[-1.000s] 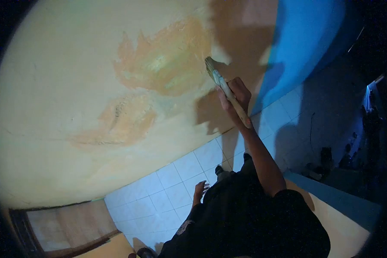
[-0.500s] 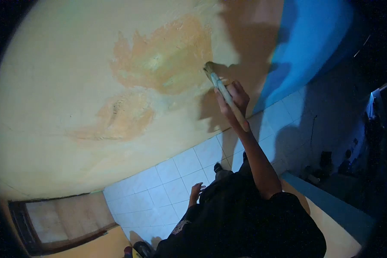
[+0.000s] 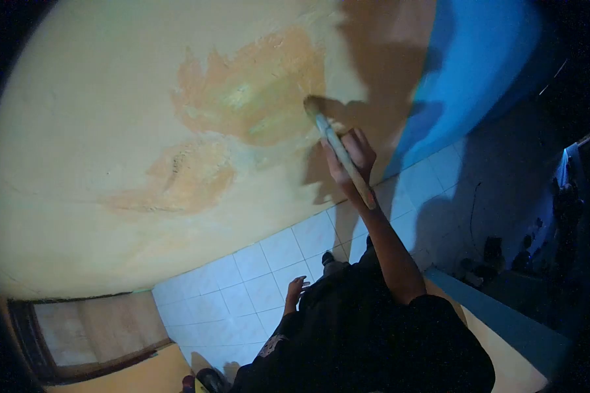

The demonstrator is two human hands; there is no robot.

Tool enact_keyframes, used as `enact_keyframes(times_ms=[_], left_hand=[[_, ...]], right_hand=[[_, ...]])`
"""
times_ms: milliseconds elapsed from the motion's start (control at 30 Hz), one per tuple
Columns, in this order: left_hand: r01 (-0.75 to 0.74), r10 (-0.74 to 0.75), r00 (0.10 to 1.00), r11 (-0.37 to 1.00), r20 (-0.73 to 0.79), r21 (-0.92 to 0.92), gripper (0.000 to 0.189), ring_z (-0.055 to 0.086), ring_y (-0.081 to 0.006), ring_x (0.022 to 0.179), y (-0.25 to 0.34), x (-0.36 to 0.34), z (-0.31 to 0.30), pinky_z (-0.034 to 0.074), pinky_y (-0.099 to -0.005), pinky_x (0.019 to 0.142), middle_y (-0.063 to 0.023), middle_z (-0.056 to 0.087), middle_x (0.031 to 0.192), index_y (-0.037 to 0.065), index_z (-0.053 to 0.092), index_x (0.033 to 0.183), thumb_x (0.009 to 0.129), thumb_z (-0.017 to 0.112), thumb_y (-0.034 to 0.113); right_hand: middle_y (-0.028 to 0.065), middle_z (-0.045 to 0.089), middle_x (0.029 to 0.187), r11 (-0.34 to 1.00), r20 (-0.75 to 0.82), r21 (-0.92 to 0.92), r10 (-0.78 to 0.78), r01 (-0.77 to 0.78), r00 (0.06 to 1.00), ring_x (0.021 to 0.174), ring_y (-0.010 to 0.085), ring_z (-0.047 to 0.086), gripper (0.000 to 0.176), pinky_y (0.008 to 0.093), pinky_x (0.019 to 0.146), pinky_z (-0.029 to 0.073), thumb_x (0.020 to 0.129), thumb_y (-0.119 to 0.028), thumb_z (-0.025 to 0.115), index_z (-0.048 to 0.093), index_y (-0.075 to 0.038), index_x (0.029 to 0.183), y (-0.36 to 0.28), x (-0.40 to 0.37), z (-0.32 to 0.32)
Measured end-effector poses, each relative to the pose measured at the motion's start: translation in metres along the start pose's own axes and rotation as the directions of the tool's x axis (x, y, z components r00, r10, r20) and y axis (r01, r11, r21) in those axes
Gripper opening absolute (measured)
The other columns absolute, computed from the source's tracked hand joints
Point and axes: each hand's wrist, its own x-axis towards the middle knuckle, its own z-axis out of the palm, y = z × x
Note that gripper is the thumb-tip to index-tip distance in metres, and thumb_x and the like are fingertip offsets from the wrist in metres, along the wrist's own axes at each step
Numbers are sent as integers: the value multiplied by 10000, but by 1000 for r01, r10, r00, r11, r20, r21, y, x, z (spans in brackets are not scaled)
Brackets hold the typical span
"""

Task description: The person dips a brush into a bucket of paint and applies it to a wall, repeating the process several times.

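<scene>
My right hand (image 3: 351, 157) is wrapped round the long pale handle of a paintbrush (image 3: 335, 147). The brush's dark bristles rest at or very near the cream wall (image 3: 111, 85), at the right edge of a large orange damp-looking patch (image 3: 242, 98) with yellowish streaks. Below it to the left is a smaller orange patch (image 3: 190, 177) with a rough, cracked spot. Down by my body hangs my left hand (image 3: 295, 290), its fingers loosely stretched out and nothing visible in them.
White floor tiles (image 3: 269, 262) run along the wall's foot. A blue wall section (image 3: 465, 78) stands to the right. At lower left is a wood-panelled frame (image 3: 98, 331). A teal-topped low wall (image 3: 491, 314) lies behind my right arm, with dark clutter (image 3: 491, 255) beyond.
The brush tip has shifted slightly left along the wall, and its handle has swung a little more upright. My right hand has moved slightly left and down. My left hand still hangs low.
</scene>
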Motion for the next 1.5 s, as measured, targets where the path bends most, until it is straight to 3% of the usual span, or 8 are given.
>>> enact_keyframes(times_ms=[100, 433, 967, 1033, 1300, 1367, 1433, 1500], left_hand=[[-317, 317, 948, 947, 15, 57, 344, 615, -184, 875, -20, 1, -2, 488, -313, 644, -78, 616, 987, 66, 537, 1166, 887, 470, 255], [-314, 330, 944, 864, 28, 392, 336, 610, -157, 931, -32, 6, 2, 495, -288, 658, -75, 599, 1050, 26, 548, 1142, 893, 472, 239], [-113, 114, 993, 993, 30, -45, 365, 618, -229, 872, -5, -4, -5, 512, -327, 697, -130, 608, 978, -4, 528, 1135, 878, 482, 251], [132, -132, 991, 908, 27, -397, 361, 622, -235, 843, 5, -3, -4, 520, -338, 697, -127, 614, 961, -3, 528, 1130, 875, 482, 247], [-122, 125, 992, 976, 1, -179, 357, 631, -231, 804, 1, -5, -12, 514, -326, 645, -118, 629, 933, 16, 532, 1129, 867, 490, 255], [-216, 217, 976, 974, 18, -65, 357, 631, -227, 796, -5, -11, -10, 506, -317, 623, -113, 633, 934, 28, 534, 1133, 865, 491, 261], [-138, 139, 990, 983, 3, -120, 357, 627, -222, 784, -2, -5, -12, 486, -306, 595, -113, 637, 944, 47, 538, 1141, 867, 483, 271], [-149, 149, 989, 986, 0, -71, 356, 624, -220, 779, 1, -9, -12, 485, -309, 605, -117, 636, 946, 45, 537, 1141, 869, 478, 268]], right_hand=[[108, 466, 650, 999, -95, -15, -47, 46, 994, 597, 271, 496, 135, 356, 486, 407, 713, -35, 644, 513, -35, 681, -19, 31, 1], [116, 463, 660, 999, 3, 25, -21, 21, 1000, 557, 268, 471, 129, 345, 470, 389, 711, -6, 654, 525, -18, 710, -12, 3, 7], [95, 410, 628, 993, -89, -67, -106, 101, 990, 598, 260, 454, 143, 337, 502, 377, 638, 10, 618, 489, -39, 675, -35, 26, 17], [105, 417, 670, 974, -13, -163, -163, 159, 986, 643, 268, 465, 135, 341, 517, 383, 636, -18, 628, 516, -43, 706, -24, 29, 15], [103, 405, 689, 975, 209, -78, -189, 209, 959, 619, 255, 471, 146, 336, 493, 381, 601, -20, 601, 475, -25, 675, -20, -7, 19], [115, 407, 708, 941, 102, 155, 288, -301, 952, 685, 272, 480, 259, 327, 535, 395, 530, -25, 660, 551, -34, 765, -20, 3, 19], [125, 425, 714, 919, 97, 259, 282, -298, 954, 684, 280, 485, 275, 347, 538, 393, 531, -37, 660, 555, -37, 785, -24, 22, 13], [137, 451, 744, 973, 151, -172, -131, 156, 980, 696, 292, 489, 267, 371, 553, 404, 552, -47, 667, 560, -34, 797, -28, 28, 16]])
